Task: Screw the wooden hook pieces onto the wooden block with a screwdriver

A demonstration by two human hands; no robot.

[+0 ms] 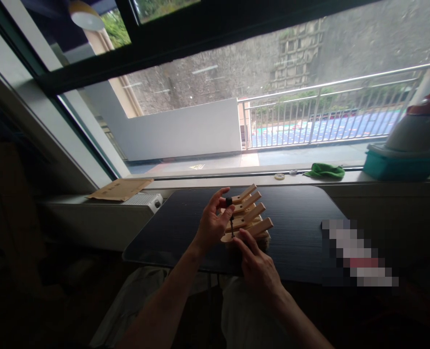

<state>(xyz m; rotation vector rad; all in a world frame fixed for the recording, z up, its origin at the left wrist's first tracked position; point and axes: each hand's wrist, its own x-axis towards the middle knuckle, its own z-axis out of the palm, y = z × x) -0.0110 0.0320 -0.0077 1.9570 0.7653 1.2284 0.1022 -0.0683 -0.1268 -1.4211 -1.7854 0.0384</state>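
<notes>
Wooden pieces (255, 212) sat mid bench (302, 218). Left hand (211, 224), nine o'clock: fingers curled halfway by dark knob (228, 200), grip unclear! Right hand (259, 266), six o'clock: fingers touched nearest piece (261, 227), hold unclear. Rocking wood might've tipped thin rod (232, 228)!

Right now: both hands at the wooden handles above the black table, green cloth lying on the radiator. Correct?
Wrong on the cloth: the head view shows the green cloth lying on the windowsill, not on the radiator. Both hands are at the wooden handles above the black table, as stated.
</notes>
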